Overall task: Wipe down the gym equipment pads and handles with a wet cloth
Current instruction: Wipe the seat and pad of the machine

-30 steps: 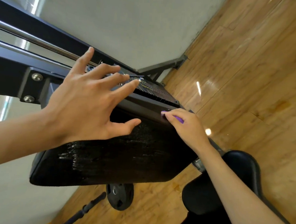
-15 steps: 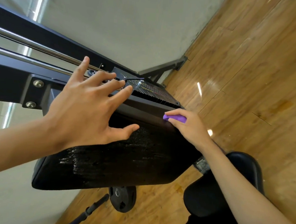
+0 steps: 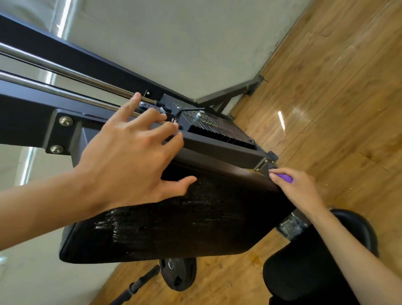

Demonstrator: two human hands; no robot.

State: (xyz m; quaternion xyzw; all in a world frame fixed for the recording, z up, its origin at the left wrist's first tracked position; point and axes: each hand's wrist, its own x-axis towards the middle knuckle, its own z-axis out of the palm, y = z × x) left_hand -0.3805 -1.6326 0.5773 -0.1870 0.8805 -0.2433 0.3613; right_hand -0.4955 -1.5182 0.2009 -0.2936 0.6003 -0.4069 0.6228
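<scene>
The left hand (image 3: 133,157) is spread open with straight fingers over the upper edge of the black pad (image 3: 190,223), its fingertips reaching the dark metal frame (image 3: 219,151). A purple cloth (image 3: 285,177) is gripped in the curled fingers of the right hand (image 3: 297,190) and held at the pad's upper right corner, just beside a metal bracket (image 3: 264,165). Glossy streaks are seen across the pad's face.

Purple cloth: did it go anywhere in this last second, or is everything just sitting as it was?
The right grip, the hand pinching the purple cloth, slid rightward along the upper edge of the black pad to its corner by the frame bracket. Nothing was picked up or let go. The left grip, fingers straight, stayed spread over the pad's top edge.
</scene>
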